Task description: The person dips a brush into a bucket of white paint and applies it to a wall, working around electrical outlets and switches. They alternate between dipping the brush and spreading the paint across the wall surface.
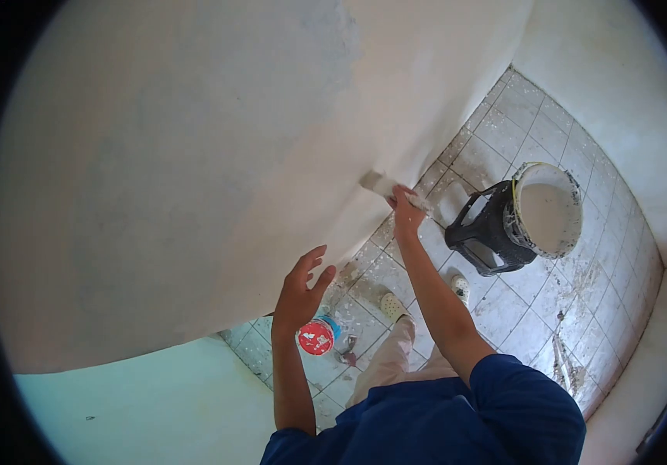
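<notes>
My right hand (407, 211) is closed round the handle of a wide brush (381, 184), whose bristles touch the lower part of the wall (271, 155). The wall shows grey patches among paler, cream-coloured areas. My left hand (301, 288) holds nothing; its fingers are apart and slightly bent, close to the wall. Below it on the floor stands a small container with a red lid (316, 338), smeared with white and partly hidden by my left hand and wrist.
To the right, a bucket (549, 211) of pale, creamy liquid sits on a black plastic stool (488, 232). The tiled floor (504, 310) is spattered with white. Another wall (620, 93) rises at the far right. My feet in light clogs are between the small container and the stool.
</notes>
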Tool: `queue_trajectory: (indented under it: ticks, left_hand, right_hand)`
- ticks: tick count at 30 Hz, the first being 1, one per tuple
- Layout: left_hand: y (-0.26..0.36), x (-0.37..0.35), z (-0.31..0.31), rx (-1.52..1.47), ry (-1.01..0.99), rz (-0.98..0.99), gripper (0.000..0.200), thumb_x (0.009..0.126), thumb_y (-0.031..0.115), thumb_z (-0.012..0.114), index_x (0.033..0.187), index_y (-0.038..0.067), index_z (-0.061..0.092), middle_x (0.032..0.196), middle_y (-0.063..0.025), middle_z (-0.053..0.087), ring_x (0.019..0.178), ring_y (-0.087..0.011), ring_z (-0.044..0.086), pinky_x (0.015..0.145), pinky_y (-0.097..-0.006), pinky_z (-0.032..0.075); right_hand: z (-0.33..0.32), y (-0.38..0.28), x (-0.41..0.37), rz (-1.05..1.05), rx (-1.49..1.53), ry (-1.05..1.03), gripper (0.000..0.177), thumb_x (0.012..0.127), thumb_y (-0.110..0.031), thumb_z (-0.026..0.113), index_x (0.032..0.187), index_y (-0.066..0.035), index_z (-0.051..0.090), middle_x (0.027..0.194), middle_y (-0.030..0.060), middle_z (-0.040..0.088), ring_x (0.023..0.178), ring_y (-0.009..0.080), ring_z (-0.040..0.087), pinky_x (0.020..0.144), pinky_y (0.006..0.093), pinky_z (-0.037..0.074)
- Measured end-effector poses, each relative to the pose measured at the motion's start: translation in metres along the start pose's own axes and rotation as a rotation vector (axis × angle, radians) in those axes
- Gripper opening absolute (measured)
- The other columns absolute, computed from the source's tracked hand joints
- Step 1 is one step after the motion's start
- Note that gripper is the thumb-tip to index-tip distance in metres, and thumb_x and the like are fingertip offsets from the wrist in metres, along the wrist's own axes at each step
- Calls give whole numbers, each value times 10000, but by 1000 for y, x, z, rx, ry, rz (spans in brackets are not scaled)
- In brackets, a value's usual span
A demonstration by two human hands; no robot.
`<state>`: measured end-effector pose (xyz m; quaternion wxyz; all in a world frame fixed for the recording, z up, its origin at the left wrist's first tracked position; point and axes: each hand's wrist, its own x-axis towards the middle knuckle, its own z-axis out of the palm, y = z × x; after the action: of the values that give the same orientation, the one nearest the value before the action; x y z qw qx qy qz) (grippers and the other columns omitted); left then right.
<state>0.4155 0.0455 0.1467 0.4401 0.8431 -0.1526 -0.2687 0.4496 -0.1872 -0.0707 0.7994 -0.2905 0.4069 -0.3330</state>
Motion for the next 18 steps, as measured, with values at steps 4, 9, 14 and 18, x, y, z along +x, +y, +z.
queue_trajectory:
  ticks: [4,9,14,18]
  left_hand:
    - [6,-7,-9,29,20,9,492,921,335,623,1327,85,503,1327,-143,547,1218,-295,536,997,-421,435]
    - [23,-9,-17,31,56,66,502,920,354,618,1330,89,501,1330,-132,548,1213,-302,537,988,-425,443]
    - [22,-6,-15,30,66,82,510,918,361,620,1330,86,500,1327,-130,548,1210,-303,538,980,-429,448]
    - [12,-14,-16,41,42,4,489,928,303,618,1341,77,485,1342,-132,531,1242,-278,515,1021,-413,423]
  right_hand:
    - [104,-139,-79,-173,156,-247,269,850,-96,710,1037,68,610,981,145,646,903,220,654,814,367,594]
    - [141,-215,-142,-342,225,-357,313,869,-137,704,1074,72,594,1001,146,639,920,207,646,848,355,577]
    - [62,-32,-66,-186,24,-138,263,851,-99,698,1030,70,607,1004,143,639,914,222,648,825,349,584]
    - [1,35,-31,16,-90,37,183,827,-48,695,987,18,636,981,107,647,851,198,651,712,311,598]
